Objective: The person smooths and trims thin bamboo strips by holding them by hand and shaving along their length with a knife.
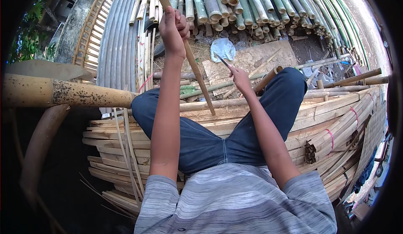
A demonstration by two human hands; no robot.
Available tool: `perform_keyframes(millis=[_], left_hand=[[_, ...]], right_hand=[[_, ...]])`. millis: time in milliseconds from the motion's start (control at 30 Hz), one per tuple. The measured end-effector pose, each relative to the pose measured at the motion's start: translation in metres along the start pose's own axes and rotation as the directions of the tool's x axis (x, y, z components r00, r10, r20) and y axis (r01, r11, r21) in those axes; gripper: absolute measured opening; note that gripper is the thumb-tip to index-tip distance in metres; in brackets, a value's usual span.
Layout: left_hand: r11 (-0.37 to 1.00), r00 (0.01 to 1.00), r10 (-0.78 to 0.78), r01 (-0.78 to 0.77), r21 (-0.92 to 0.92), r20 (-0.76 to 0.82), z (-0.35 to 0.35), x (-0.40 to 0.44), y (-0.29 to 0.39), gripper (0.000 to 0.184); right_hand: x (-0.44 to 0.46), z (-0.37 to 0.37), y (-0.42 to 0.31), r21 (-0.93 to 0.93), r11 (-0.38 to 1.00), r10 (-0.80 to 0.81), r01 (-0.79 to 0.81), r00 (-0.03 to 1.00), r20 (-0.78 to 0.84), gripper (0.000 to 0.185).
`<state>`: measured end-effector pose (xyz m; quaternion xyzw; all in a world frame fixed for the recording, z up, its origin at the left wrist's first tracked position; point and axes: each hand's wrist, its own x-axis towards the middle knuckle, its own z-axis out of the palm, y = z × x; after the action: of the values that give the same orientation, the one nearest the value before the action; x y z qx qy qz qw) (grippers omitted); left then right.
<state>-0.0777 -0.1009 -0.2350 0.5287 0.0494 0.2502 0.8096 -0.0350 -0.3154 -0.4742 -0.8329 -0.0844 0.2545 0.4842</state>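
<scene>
Nearest, the jeans [222, 145] are spreading wide at the knees, probably so that the space between them is lying open for handwork. Timber [126, 148] is lying stacked at both sides, seemingly serving as the seat. The strip [197, 72] is slanting through that space in front of the body, its near end sitting between the knees; whether it is touching the timber there, I cannot tell.

Farther out, the right hand [239, 76] is grasping a knife [222, 60] by its handle, near the right knee. The blade is appearing apart from the strip, likely being held off to that side to stay clear of strip and legs. The left hand [174, 30] is reaching farthest, clenching the strip high up with fingers wrapped around it, presumably steadying it at arm's length.

Beyond, a white sheet [223, 49] is lying by a board [268, 57], and poles [252, 3] are lying piled, cut ends facing the person, perhaps for easy picking.

The strip's long axis is running aslant: the near end is pointing down and slightly right, while the other end is rising leftward past the left hand and leaving the view. The knife is pointing forward and left.
</scene>
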Motion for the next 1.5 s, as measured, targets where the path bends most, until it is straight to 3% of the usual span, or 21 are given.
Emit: perform_keyframes(millis=[67,133,200,267,367,467,533,567,633,667,733,767,867,1000,1133,1200,1300,1400,1467,1500], left_hand=[[0.999,0.999,0.02,-0.021,-0.037,-0.036,-0.004,-0.003,0.002,0.041],[0.995,0.998,-0.041,0.045,-0.087,0.053,-0.009,-0.007,0.004,0.043],[0.999,0.998,-0.033,0.034,-0.032,0.045,-0.005,-0.008,0.01,0.048],[0.986,0.996,-0.008,0.022,-0.164,0.09,-0.006,-0.007,0.013,0.052],[0.994,0.995,-0.069,0.076,-0.083,0.075,-0.012,-0.01,0.011,0.056],[0.997,0.996,-0.073,0.075,-0.033,0.054,-0.019,-0.009,0.003,0.056],[0.997,0.997,-0.069,0.071,-0.04,0.034,-0.022,-0.009,0.002,0.055],[0.997,0.997,-0.069,0.07,-0.041,0.029,-0.024,-0.009,0.002,0.055],[0.998,0.999,-0.053,0.053,0.013,-0.011,-0.024,-0.008,0.004,0.055],[0.998,0.998,-0.054,0.054,0.012,-0.015,-0.023,-0.009,0.004,0.055],[0.985,0.99,0.047,-0.024,0.173,-0.131,-0.018,-0.01,0.002,0.056],[0.965,0.978,0.108,-0.06,0.253,-0.179,-0.014,-0.01,0.0,0.056],[0.935,0.965,0.179,-0.106,0.34,-0.19,-0.007,-0.011,-0.005,0.055],[0.907,0.956,0.206,-0.107,0.407,-0.207,0.007,-0.017,-0.006,0.055],[0.869,0.938,0.291,-0.177,0.461,-0.189,0.009,-0.013,-0.017,0.054],[0.858,0.934,0.306,-0.188,0.478,-0.182,0.013,-0.011,-0.019,0.055],[0.775,0.897,0.4,-0.22,0.592,-0.19,0.011,-0.009,-0.024,0.056],[0.707,0.868,0.444,-0.188,0.682,-0.221,0.01,-0.006,-0.029,0.056],[0.697,0.866,0.45,-0.188,0.692,-0.219,0.011,-0.005,-0.031,0.057],[0.684,0.864,0.459,-0.195,0.703,-0.206,0.012,-0.003,-0.032,0.057]], right_hand=[[-0.001,-0.001,-0.001,0.013,1.0,0.005,-0.005,1.0,0.001,0.062],[-0.006,-0.003,-0.007,-0.003,1.0,-0.018,0.018,1.0,0.025,0.062],[-0.004,0.001,-0.006,-0.018,0.998,-0.059,0.061,0.996,0.059,0.062],[-0.004,0.002,-0.01,-0.032,0.994,-0.099,0.103,0.991,0.093,0.062],[-0.014,-0.002,-0.022,-0.08,0.99,-0.111,0.116,0.992,0.068,0.059],[-0.026,-0.01,-0.042,0.02,0.986,-0.167,0.167,0.986,-0.006,0.055],[-0.035,-0.017,-0.054,-0.039,0.926,-0.376,0.375,0.926,-0.035,0.05],[-0.042,-0.024,-0.061,-0.041,0.926,-0.376,0.375,0.926,-0.031,0.05],[-0.054,-0.038,-0.073,-0.365,0.626,-0.622,0.69,0.723,0.3,0.046],[-0.059,-0.036,-0.076,-0.364,0.625,-0.621,0.69,0.723,0.304,0.046],[-0.068,-0.025,-0.083,-0.419,0.4,-0.651,0.815,0.574,0.497,0.042],[-0.07,-0.016,-0.087,-0.402,0.303,-0.743,0.864,0.479,0.468,0.04],[-0.066,-0.002,-0.102,-0.455,0.236,-0.795,0.858,0.44,0.417,0.04],[-0.055,0.004,-0.101,-0.397,0.31,-0.845,0.864,0.442,0.301,0.039],[-0.06,0.016,-0.033,-0.458,0.073,-0.632,0.886,0.396,0.666,0.044],[-0.061,0.017,-0.042,-0.469,0.083,-0.592,0.879,0.422,0.687,0.044],[-0.061,0.013,-0.068,-0.491,0.138,-0.786,0.86,0.397,0.473,0.044],[-0.067,0.005,-0.096,-0.533,0.284,-0.828,0.797,0.484,0.283,0.041],[-0.07,0.021,-0.054,-0.54,0.271,-0.755,0.797,0.524,0.395,0.042],[-0.076,0.025,-0.03,-0.547,0.213,-0.636,0.809,0.54,0.551,0.045]])
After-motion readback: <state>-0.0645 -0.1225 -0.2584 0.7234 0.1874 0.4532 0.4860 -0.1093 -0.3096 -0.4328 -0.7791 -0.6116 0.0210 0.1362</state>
